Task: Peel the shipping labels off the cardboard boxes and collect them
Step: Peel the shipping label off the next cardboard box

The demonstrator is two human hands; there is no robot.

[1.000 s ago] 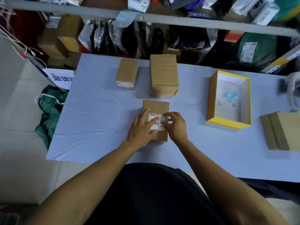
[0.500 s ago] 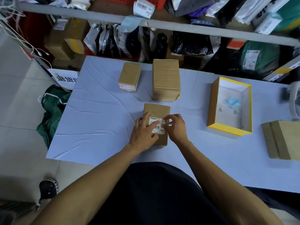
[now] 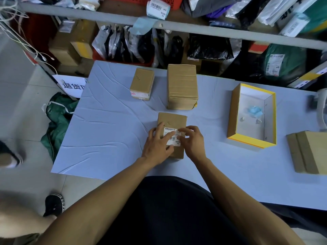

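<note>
Pale blue cloth covers the table (image 3: 109, 124) in front of me, with shelves of parcels and black bags behind it. Directly under my hands lies the near cardboard box (image 3: 172, 122), and on its top face sits the white shipping label (image 3: 174, 139). My left hand (image 3: 157, 147) lies flat over the left part of the box, fingers straight and spread, with the index finger laid across the label's left half. My right hand (image 3: 192, 141) has its fingers curled, and thumb and fingertips pinch the label's upper right corner, which looks slightly raised off the cardboard. The barcode and the printed "MXRC 03" show between the two hands, just below the right fingertips. Beyond the fingertips stand a tall taped box (image 3: 182, 85) and, to its left, a smaller box (image 3: 142, 83) with a label on its near end. Well to the right of my right hand is a yellow-edged open box (image 3: 235, 110), with blue scraps and crumpled bits inside.
</note>
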